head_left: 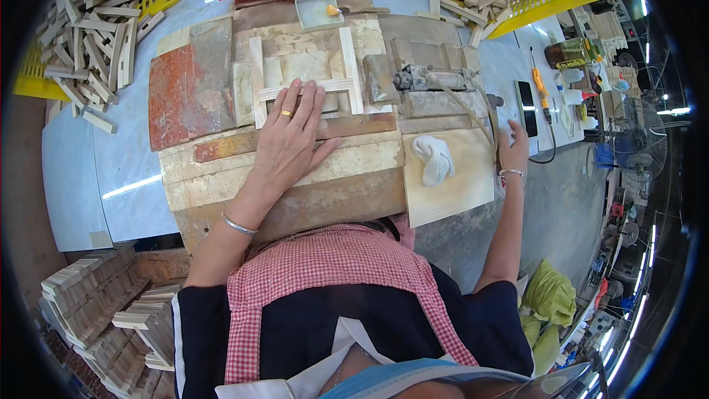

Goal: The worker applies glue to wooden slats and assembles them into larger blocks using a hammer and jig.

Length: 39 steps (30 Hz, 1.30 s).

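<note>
Left hand (289, 137) presses wooden frame (304, 81).

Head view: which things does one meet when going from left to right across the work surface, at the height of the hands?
Red-stained board → left hand flat on the wooden frame → white cloth → right hand at the board's right edge → black phone → orange-handled screwdriver.
</note>
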Tool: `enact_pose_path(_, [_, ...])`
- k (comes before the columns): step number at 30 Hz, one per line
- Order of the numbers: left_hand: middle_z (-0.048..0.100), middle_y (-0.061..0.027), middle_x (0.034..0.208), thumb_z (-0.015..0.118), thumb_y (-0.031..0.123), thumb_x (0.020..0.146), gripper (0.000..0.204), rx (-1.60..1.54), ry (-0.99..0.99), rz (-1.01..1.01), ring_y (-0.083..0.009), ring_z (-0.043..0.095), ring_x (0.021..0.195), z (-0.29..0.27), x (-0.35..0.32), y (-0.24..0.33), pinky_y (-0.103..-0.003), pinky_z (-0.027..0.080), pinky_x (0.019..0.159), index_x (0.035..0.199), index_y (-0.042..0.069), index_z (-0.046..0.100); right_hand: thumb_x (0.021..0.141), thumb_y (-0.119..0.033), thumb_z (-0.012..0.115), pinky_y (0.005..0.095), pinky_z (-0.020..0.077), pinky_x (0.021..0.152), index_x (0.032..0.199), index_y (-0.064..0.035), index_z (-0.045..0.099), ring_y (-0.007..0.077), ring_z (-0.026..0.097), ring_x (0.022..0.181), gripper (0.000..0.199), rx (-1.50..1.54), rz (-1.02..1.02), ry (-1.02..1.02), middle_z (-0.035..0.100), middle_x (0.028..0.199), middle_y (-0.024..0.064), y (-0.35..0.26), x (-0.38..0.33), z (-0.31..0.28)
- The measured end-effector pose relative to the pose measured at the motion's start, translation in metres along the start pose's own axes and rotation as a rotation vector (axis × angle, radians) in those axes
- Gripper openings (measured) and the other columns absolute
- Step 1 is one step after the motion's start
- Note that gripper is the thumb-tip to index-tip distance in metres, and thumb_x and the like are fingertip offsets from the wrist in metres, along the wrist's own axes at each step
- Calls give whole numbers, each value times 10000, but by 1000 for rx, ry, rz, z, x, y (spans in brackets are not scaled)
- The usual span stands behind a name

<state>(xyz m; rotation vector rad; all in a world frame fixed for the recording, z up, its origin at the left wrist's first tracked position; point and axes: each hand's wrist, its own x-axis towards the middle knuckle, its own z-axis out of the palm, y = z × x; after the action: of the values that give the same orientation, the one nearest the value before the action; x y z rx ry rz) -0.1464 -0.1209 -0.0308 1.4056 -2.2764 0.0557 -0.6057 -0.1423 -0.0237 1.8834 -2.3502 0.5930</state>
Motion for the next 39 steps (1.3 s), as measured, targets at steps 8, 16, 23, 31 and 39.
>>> enact_pose_path(8, [472, -197, 1296, 625, 452, 804, 734, 20, 12, 14, -353, 417, 1250, 2, -2, 2, -435, 332, 1066, 1287, -73, 448, 846, -254, 583, 403, 494, 778, 1119, -63, 593, 329, 625, 893, 333, 11, 95, -419, 630, 1011, 170, 70, 26, 34])
enact_pose_path(16, [470, -205, 1292, 623, 449, 805, 743, -6, 10, 10, -345, 417, 1248, 1, -2, 2, -437, 327, 1070, 1292, -80, 437, 918, -206, 523, 438, 491, 674, 1191, -34, 534, 403, 622, 819, 323, 112, -106, -22, 637, 930, 230, -59, 4, -37])
enact_pose_path(23, [467, -211, 1295, 625, 450, 799, 753, 4, -1, 16, -336, 440, 1221, 5, 0, 0, -437, 327, 1070, 1292, -86, 433, 924, -125, 522, 365, 510, 634, 1280, 1, 479, 307, 650, 747, 380, 415, -480, -126, 641, 944, 202, -205, -36, -33])
enact_pose_path(31, [457, -210, 1316, 651, 403, 787, 754, -45, -16, -16, -345, 432, 1237, 4, -4, 1, -439, 331, 1068, 1319, -74, 412, 876, -71, 563, 404, 493, 593, 1308, 2, 440, 353, 610, 721, 455, 382, -710, -226, 606, 891, 205, -221, -46, 4])
enact_pose_path(39, [439, -245, 1316, 653, 389, 780, 765, -19, -22, -39, -369, 415, 1246, 2, -2, 3, -445, 322, 1073, 1304, -109, 401, 881, -74, 554, 398, 499, 628, 1297, -6, 457, 364, 614, 747, 432, 282, -655, -267, 614, 929, 211, -229, -52, 16])
